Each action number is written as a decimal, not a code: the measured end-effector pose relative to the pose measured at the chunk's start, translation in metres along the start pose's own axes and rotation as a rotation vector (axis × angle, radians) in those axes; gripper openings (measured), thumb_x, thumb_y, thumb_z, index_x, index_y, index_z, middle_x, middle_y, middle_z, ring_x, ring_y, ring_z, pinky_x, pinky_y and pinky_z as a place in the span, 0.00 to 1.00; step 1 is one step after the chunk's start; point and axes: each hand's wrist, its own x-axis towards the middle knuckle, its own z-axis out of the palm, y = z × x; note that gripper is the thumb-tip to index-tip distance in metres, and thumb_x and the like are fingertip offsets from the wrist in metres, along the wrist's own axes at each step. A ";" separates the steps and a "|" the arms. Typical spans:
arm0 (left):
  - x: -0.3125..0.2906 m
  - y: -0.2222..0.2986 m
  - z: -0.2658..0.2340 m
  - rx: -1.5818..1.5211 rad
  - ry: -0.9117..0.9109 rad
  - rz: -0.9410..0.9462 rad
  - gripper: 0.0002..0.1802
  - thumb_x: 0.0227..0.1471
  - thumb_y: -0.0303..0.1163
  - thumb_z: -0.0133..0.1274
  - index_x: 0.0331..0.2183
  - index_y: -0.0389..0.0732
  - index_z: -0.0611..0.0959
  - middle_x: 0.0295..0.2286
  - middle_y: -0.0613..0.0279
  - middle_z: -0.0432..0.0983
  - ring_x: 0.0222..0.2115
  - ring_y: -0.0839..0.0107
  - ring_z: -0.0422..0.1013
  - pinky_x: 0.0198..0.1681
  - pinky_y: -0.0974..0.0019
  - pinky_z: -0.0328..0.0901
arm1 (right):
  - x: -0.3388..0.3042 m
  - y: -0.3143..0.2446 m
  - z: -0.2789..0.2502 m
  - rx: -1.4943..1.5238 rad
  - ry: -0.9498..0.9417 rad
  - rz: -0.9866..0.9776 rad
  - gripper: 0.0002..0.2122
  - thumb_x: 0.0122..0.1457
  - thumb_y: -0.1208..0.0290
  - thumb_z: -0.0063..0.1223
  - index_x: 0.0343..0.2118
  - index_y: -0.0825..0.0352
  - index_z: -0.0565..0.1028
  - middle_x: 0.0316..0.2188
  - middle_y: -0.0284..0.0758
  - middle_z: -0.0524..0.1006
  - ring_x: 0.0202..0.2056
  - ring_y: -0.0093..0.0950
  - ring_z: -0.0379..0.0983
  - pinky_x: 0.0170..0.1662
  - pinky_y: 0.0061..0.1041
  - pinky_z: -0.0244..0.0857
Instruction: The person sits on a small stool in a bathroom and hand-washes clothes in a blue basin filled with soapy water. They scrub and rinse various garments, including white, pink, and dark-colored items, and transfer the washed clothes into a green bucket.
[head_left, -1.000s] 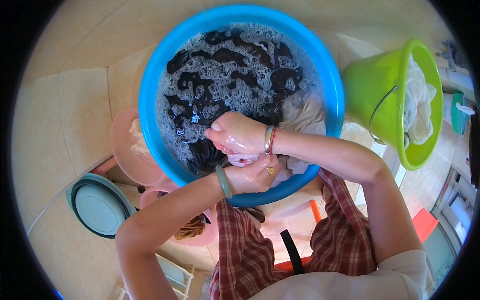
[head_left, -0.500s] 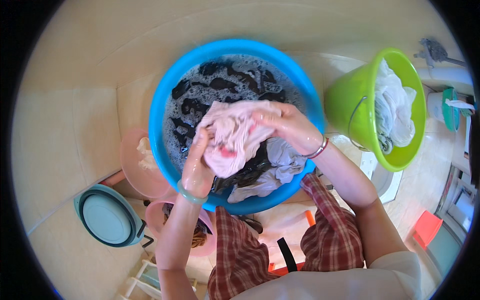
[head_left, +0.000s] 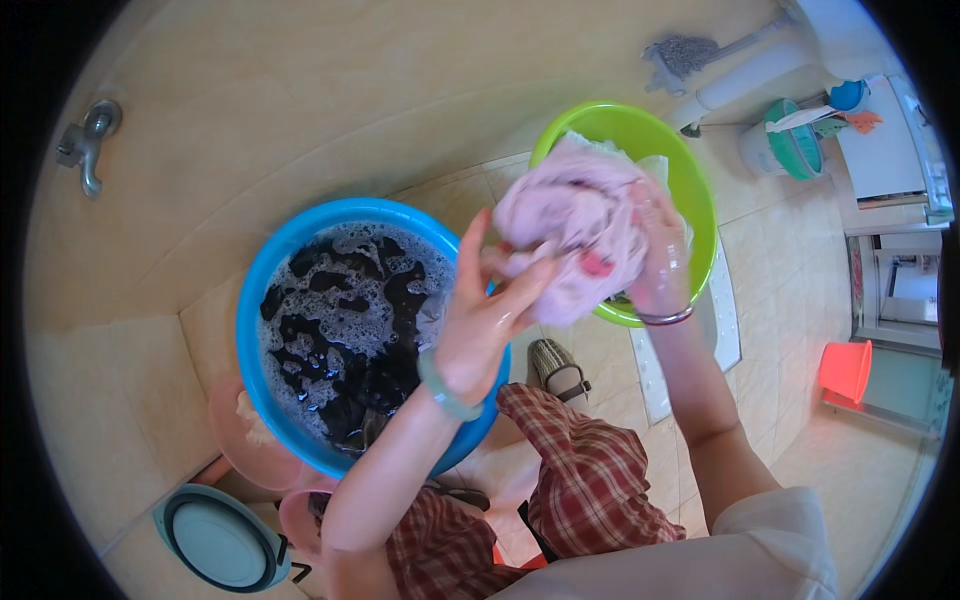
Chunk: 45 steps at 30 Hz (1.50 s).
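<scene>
Both hands gripped a wet pink garment (head_left: pixel 575 225), bunched into a ball and held up in the air over the near rim of a green bucket (head_left: pixel 690 170). The left hand (head_left: pixel 490 310) clasped the cloth from below and from its left side, thumb raised, fingers curled into the fabric. The right hand (head_left: pixel 655 255) clamped the other side, its fingers closed over the bundle and partly buried in it. A pale green bangle (head_left: pixel 445 385) sat on the left wrist and a thin dark bracelet (head_left: pixel 665 318) on the right.

White cloth (head_left: pixel 655 168) already lay inside the green bucket, showing behind the pink bundle. To the left, well below the raised hands, stood a blue basin (head_left: pixel 265 300) full of foamy water with dark clothes (head_left: pixel 345 350) soaking in it; the left forearm crossed above its right edge. A pink basin (head_left: pixel 245 440) leaned against the blue one at lower left, with a round grey-blue lid (head_left: pixel 215 540) on the floor beyond it. The person's knees, in red checked trousers (head_left: pixel 590 470), sat between the two tubs, one slipper (head_left: pixel 558 370) showing on the tiled floor. A metal tap (head_left: pixel 85 140) stuck out of the beige wall at upper left, a mop head (head_left: pixel 685 55) lay at the top, and a red bucket (head_left: pixel 845 370) stood far right.
</scene>
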 end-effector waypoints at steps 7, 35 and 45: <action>0.046 -0.066 -0.003 0.667 -0.083 0.538 0.46 0.53 0.19 0.53 0.66 0.45 0.48 0.62 0.55 0.51 0.61 0.67 0.53 0.59 0.64 0.58 | 0.005 -0.001 -0.076 -0.477 0.126 -0.190 0.18 0.59 0.82 0.47 0.54 0.72 0.69 0.49 0.39 0.74 0.48 0.28 0.71 0.54 0.25 0.64; -0.043 -0.058 -0.301 -0.526 0.596 0.248 0.21 0.67 0.37 0.36 0.60 0.59 0.64 0.56 0.42 0.61 0.58 0.47 0.60 0.60 0.44 0.60 | -0.021 0.353 0.158 -1.542 -1.120 -0.061 0.28 0.53 0.65 0.60 0.58 0.51 0.65 0.58 0.48 0.60 0.49 0.51 0.69 0.44 0.45 0.72; -0.027 -0.066 -0.312 -0.514 0.413 0.221 0.38 0.58 0.64 0.41 0.58 0.47 0.68 0.55 0.57 0.67 0.55 0.60 0.63 0.59 0.50 0.57 | -0.073 0.269 0.183 -0.736 -0.842 -0.179 0.17 0.50 0.67 0.62 0.42 0.70 0.75 0.36 0.45 0.75 0.41 0.43 0.74 0.45 0.35 0.68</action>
